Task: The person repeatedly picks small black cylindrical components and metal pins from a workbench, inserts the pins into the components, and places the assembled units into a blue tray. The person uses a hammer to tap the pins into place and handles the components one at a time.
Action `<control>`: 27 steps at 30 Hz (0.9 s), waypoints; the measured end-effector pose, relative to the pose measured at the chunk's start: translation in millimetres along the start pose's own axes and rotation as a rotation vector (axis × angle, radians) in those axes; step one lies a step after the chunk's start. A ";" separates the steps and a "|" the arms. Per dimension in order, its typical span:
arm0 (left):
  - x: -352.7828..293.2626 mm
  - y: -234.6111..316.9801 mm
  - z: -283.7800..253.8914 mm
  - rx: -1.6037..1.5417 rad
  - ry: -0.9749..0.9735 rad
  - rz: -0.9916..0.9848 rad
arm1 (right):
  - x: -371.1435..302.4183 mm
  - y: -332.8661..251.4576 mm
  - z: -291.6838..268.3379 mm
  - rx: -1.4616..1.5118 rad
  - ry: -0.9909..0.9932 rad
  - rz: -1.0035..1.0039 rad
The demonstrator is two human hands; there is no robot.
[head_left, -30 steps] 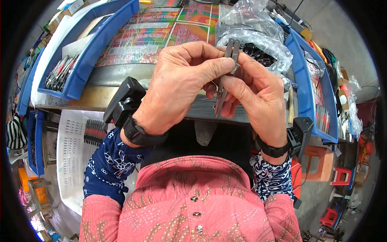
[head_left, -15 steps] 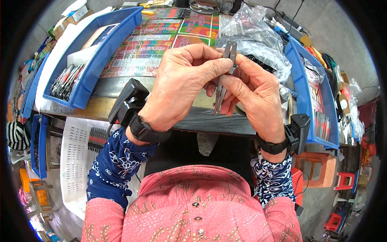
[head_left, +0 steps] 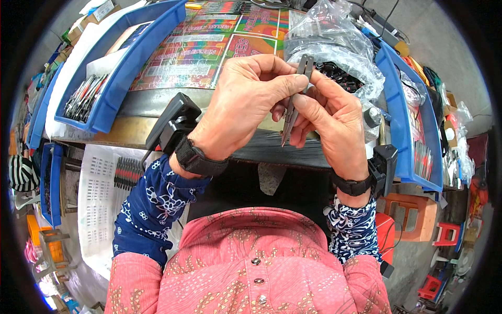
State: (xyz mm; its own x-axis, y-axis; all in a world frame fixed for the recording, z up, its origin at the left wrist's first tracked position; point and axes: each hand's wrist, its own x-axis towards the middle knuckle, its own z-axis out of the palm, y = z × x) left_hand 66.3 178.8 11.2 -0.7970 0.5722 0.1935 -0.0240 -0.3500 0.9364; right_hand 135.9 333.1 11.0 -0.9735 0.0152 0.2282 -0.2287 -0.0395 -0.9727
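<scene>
In front of me, above the table's near edge, both hands hold a slim dark grey pair of tweezers (head_left: 306,65). Its slotted upper end points away from me and its narrow tip points down toward me. My left hand (head_left: 241,102) pinches it from the left between thumb and fingers. From the right, my right hand (head_left: 334,118) grips it with the thumb lying along its side; its other fingers curl behind. The fingers cover the middle of the tweezers. Each wrist wears a black strap with a black device.
At left a long blue tray (head_left: 121,89) holds black and red slim pieces; a similar blue tray (head_left: 400,104) stands at right. A clear plastic bag (head_left: 329,31) with dark parts lies beyond my hands. Printed sheets (head_left: 191,52) cover the table. Below left is a white basket (head_left: 97,209).
The tweezers have turned slightly in my fingers, and their upper arms look closer together. Both hands keep their grip. The view has shifted a little.
</scene>
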 end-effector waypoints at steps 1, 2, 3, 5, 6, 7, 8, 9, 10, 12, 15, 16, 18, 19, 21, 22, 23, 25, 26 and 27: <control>-0.4 -1.0 0.0 -0.008 0.000 0.001 | -0.4 0.5 -0.4 0.007 0.000 0.015; -0.9 -2.2 0.1 -0.010 0.006 -0.023 | -1.1 1.1 -0.6 0.014 0.000 0.031; -1.2 -3.5 0.2 -0.019 0.006 -0.030 | -1.7 1.6 -0.8 0.020 0.000 0.046; -1.3 -5.6 0.0 -0.035 0.001 -0.045 | -3.1 2.3 -1.4 0.033 0.000 0.072; -1.2 -6.6 -0.1 -0.042 -0.003 -0.054 | -3.8 2.8 -1.5 0.036 0.005 0.079; -1.1 -7.4 -0.4 -0.047 -0.005 -0.058 | -4.4 3.2 -1.6 0.039 0.010 0.085; -1.0 -8.2 -0.6 -0.054 -0.010 -0.068 | -4.8 3.7 -1.7 0.042 0.016 0.091; -1.1 -9.0 -0.8 -0.059 -0.014 -0.074 | -5.1 4.2 -1.9 0.043 0.016 0.092; -1.0 -9.7 -1.1 -0.064 -0.020 -0.069 | -5.4 4.8 -2.0 0.044 0.016 0.093; -1.0 -10.1 -2.0 -0.085 -0.042 -0.107 | -6.4 5.8 -2.3 0.065 0.026 0.094; -1.5 -11.2 -0.6 -0.068 -0.042 -0.173 | -10.9 6.4 -2.7 0.095 0.054 0.100; -1.5 -11.7 0.9 -0.074 -0.058 -0.169 | -12.1 6.5 -3.6 0.104 0.038 0.100; -1.4 -11.0 1.9 -0.058 -0.097 -0.212 | -17.9 4.8 -7.0 0.095 -0.001 0.068; -0.9 -10.0 1.7 -0.052 -0.122 -0.260 | -20.1 4.7 -8.2 0.131 -0.026 0.043; 0.8 -10.7 6.7 -0.053 -0.162 -0.310 | -24.6 3.0 -13.7 0.140 -0.028 0.070; 1.4 -11.3 9.9 -0.029 -0.171 -0.311 | -28.1 1.9 -16.8 0.149 -0.027 0.073; 0.0 -11.8 13.8 -0.163 -0.218 -0.288 | -31.0 0.8 -20.3 0.181 -0.038 0.070; -1.6 -12.1 21.0 -0.228 -0.254 -0.263 | -36.3 0.1 -24.9 0.210 -0.005 0.077; 0.3 -16.1 29.7 -0.174 -0.177 -0.266 | -37.9 0.0 -26.4 0.222 0.013 0.067; 0.1 -16.0 33.0 -0.214 -0.217 -0.268 | -39.1 0.3 -28.3 0.212 0.022 0.061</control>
State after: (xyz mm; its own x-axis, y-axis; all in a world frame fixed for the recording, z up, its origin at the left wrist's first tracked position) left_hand 86.5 208.9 5.9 -0.6000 0.7995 0.0296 -0.3569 -0.3006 0.8845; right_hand 174.1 360.8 0.6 -0.9858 0.0278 0.1657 -0.1674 -0.2499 -0.9537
